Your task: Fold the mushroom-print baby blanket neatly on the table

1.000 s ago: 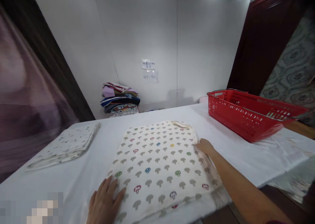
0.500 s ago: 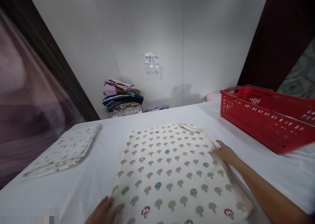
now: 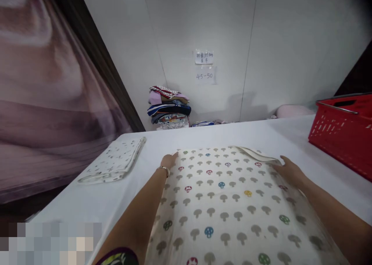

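A cream cloth [image 3: 216,206] printed with grey and coloured mushrooms lies folded flat in front of me. At its far left corner, my left hand [image 3: 170,162] is closed on the edge, its fingers partly hidden. My right hand [image 3: 290,172] grips the right edge near the far right corner, where a strip of the cloth's hem stands up. A bracelet circles my left wrist. To the left lies a folded white cloth [image 3: 114,160] with small dark specks, apart from my hands.
A white-covered table [image 3: 209,135] carries both cloths. On the right stands a red plastic basket [image 3: 343,137] with a metal handle. Behind the table rises a stack of folded textiles [image 3: 168,108]. Pink drapery [image 3: 52,102] hangs at the left; paper signs [image 3: 204,57] are on the wall.
My left hand has moved from the cloth's near left side to its far left corner. My right hand has shifted toward the far right corner. The view has swung left.
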The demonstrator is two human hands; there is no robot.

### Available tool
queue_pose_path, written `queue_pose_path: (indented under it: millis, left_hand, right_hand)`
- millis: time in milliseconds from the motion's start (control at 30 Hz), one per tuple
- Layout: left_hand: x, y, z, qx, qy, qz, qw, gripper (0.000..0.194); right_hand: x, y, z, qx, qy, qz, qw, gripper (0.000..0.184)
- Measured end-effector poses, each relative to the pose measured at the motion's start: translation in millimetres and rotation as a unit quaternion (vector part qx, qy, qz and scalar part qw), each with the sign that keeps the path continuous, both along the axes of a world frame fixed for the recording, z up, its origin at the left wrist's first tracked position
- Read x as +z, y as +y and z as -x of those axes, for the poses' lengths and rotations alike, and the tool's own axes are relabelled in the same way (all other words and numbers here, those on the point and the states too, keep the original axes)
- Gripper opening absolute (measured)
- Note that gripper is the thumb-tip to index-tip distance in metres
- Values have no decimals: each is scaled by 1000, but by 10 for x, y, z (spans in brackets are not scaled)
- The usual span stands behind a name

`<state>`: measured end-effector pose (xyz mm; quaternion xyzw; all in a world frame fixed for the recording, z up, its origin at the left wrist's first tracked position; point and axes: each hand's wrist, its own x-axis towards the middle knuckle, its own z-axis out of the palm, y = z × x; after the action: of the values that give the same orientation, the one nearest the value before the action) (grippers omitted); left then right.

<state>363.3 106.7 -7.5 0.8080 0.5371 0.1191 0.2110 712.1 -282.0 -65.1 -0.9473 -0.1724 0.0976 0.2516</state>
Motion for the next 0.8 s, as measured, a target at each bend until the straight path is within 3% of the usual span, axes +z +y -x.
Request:
queue_pose_path:
  millis: [133, 333, 500, 600, 700, 767, 800]
  left_hand:
    - [-63, 67, 25, 71, 8, -27, 997, 41]
    - [-169, 84, 146, 95, 56, -23, 994, 45]
    - [-182, 125, 119, 91, 79, -30, 992, 51]
    - [-130, 133, 107, 85, 78, -32, 993, 55]
    - [-41, 26, 4, 15, 46, -139, 989, 51]
    - [1, -179, -163, -81, -6, -206, 975, 44]
    - [8, -327, -277, -133, -39, -202, 970, 40]
  right_hand:
    - [-49, 56, 53, 23, -29, -25, 999, 63]
    - [2, 110, 199, 102, -107, 38, 988, 59]
    - [143, 251, 199, 242, -215, 6, 946, 49]
    - [193, 341, 212, 283, -243, 18, 928, 37]
    - [185, 380, 246, 302, -279, 39, 911, 30]
    - [167, 388, 264, 308, -302, 52, 901, 29]
    - [163, 394, 269, 310, -310, 57, 897, 29]
